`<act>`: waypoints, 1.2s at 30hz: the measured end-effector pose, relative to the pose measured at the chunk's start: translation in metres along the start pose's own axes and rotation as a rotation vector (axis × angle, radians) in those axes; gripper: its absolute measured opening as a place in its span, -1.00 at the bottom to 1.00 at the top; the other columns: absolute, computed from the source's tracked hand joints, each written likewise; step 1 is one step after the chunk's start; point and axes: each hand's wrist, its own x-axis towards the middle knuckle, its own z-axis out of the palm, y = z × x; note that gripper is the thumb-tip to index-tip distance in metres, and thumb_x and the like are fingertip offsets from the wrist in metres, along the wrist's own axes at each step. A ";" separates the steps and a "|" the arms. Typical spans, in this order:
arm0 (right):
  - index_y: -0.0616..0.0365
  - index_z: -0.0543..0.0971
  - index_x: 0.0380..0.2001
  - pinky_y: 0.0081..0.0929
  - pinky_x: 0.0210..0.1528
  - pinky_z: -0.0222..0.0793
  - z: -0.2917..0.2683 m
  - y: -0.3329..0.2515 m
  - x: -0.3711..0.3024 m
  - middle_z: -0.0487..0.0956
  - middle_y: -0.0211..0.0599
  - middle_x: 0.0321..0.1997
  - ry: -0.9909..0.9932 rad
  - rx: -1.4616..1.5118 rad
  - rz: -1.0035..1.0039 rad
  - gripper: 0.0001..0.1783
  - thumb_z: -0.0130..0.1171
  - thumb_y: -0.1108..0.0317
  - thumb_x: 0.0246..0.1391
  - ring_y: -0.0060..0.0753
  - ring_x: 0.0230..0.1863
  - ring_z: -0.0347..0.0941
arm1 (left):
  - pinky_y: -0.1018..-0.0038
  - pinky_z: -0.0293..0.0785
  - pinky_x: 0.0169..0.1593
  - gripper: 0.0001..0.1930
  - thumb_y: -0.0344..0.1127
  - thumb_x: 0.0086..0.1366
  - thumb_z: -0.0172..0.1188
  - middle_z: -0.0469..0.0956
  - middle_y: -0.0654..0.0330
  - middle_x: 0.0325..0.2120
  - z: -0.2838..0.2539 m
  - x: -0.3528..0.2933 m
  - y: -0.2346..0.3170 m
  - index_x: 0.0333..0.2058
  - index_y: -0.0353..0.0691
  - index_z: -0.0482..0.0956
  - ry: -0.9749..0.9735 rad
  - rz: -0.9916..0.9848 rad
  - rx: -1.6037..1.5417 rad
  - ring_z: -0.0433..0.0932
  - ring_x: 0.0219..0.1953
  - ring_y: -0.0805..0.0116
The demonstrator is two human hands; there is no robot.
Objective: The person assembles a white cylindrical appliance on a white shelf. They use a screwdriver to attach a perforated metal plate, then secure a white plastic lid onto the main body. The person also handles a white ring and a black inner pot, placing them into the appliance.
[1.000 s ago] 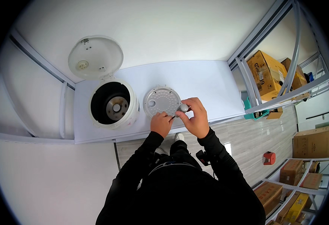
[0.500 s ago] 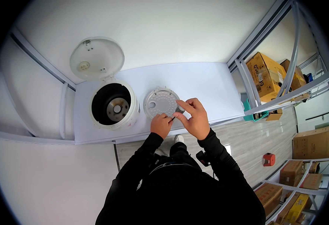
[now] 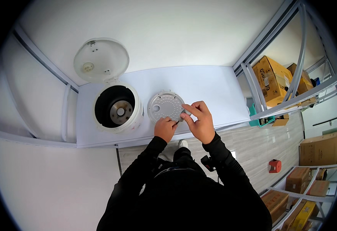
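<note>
A round, light grey inner lid (image 3: 164,103), covered in small bumps and with one round opening, lies flat on the white table. My right hand (image 3: 201,123) pinches a small screwdriver (image 3: 187,112) between thumb and fingers; its pale grey handle shows, and its thin dark shaft slants down toward the left. At the lid's near right rim, my left hand (image 3: 165,129) is closed, its fingertips by the shaft's tip. What they grip there is hidden. To the left stands a white rice cooker (image 3: 138,112), its cover (image 3: 107,57) raised and its dark inside bare.
The white table (image 3: 210,92) meets a wall behind and ends at my waist. Metal frame posts (image 3: 255,90) rise at its right end. Beyond are cardboard boxes (image 3: 274,79), a teal crate (image 3: 262,121), shelves of cartons (image 3: 278,202) and a red stool (image 3: 275,166) on the floor.
The screwdriver handle has tilted rightward in my right fingers, whose tips have shifted slightly. My left hand stays at the lid's rim. The view has moved a little.
</note>
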 end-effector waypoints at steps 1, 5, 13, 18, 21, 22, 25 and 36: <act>0.18 0.61 0.06 -0.26 -0.04 0.52 0.001 0.001 0.000 0.57 -0.01 -0.06 0.018 0.040 -0.019 -0.57 0.32 0.53 0.06 0.01 -0.09 0.57 | 0.15 0.47 -0.21 -0.89 -0.27 0.13 0.36 0.58 0.20 -0.41 0.001 0.000 0.000 -0.39 -0.11 0.76 0.007 0.003 -0.003 0.53 -0.31 0.05; 0.16 0.62 0.06 -0.31 0.00 0.50 0.001 0.001 0.004 0.57 -0.07 0.00 0.069 0.123 -0.079 -0.58 0.32 0.55 0.09 -0.07 -0.05 0.56 | 0.14 0.47 -0.21 -0.90 -0.27 0.13 0.36 0.58 0.20 -0.42 0.003 -0.001 -0.002 -0.40 -0.11 0.76 0.020 0.007 -0.013 0.53 -0.31 0.05; 0.17 0.63 0.02 -0.26 -0.05 0.53 0.002 0.002 0.000 0.57 0.02 -0.05 0.033 0.105 -0.044 -0.59 0.31 0.56 0.05 0.07 -0.09 0.56 | 0.14 0.47 -0.20 -0.89 -0.26 0.13 0.37 0.59 0.21 -0.42 0.001 0.000 0.001 -0.40 -0.12 0.76 0.011 -0.018 -0.017 0.54 -0.31 0.04; 0.14 0.65 0.02 -0.30 -0.09 0.52 0.003 -0.004 0.007 0.56 -0.05 -0.07 0.135 0.198 -0.113 -0.59 0.33 0.56 0.05 0.02 -0.12 0.56 | 0.14 0.47 -0.21 -0.89 -0.26 0.13 0.38 0.59 0.21 -0.42 0.001 0.000 0.000 -0.39 -0.11 0.77 0.011 -0.023 -0.021 0.54 -0.31 0.04; 0.16 0.62 0.06 -0.27 -0.05 0.53 0.001 -0.004 0.008 0.58 0.00 -0.07 0.082 0.104 -0.149 -0.56 0.30 0.59 0.06 0.08 -0.08 0.57 | 0.14 0.47 -0.20 -0.89 -0.26 0.12 0.38 0.59 0.21 -0.42 0.000 0.001 0.001 -0.39 -0.12 0.77 0.008 -0.025 -0.024 0.54 -0.31 0.04; 0.17 0.62 0.06 -0.25 -0.04 0.53 0.000 -0.003 0.007 0.58 0.01 -0.06 0.048 0.112 -0.105 -0.56 0.30 0.57 0.06 0.09 -0.07 0.57 | 0.14 0.47 -0.20 -0.89 -0.27 0.12 0.38 0.59 0.21 -0.42 0.000 0.001 0.002 -0.39 -0.12 0.77 0.007 -0.028 -0.025 0.54 -0.31 0.04; 0.17 0.63 0.04 -0.24 -0.03 0.52 0.000 -0.003 0.003 0.58 0.01 -0.05 0.015 0.148 -0.047 -0.58 0.32 0.52 0.07 0.08 -0.08 0.56 | 0.14 0.48 -0.20 -0.89 -0.27 0.12 0.38 0.59 0.20 -0.42 0.001 0.001 0.001 -0.39 -0.12 0.77 0.012 -0.026 -0.034 0.54 -0.31 0.04; 0.19 0.61 0.05 -0.18 0.03 0.52 -0.001 -0.001 0.003 0.58 0.04 0.01 -0.030 0.110 -0.023 -0.59 0.27 0.55 0.08 0.11 0.00 0.56 | 0.14 0.49 -0.20 -0.90 -0.28 0.10 0.38 0.61 0.18 -0.43 -0.001 0.001 0.003 -0.41 -0.13 0.76 0.017 -0.033 -0.048 0.56 -0.31 0.04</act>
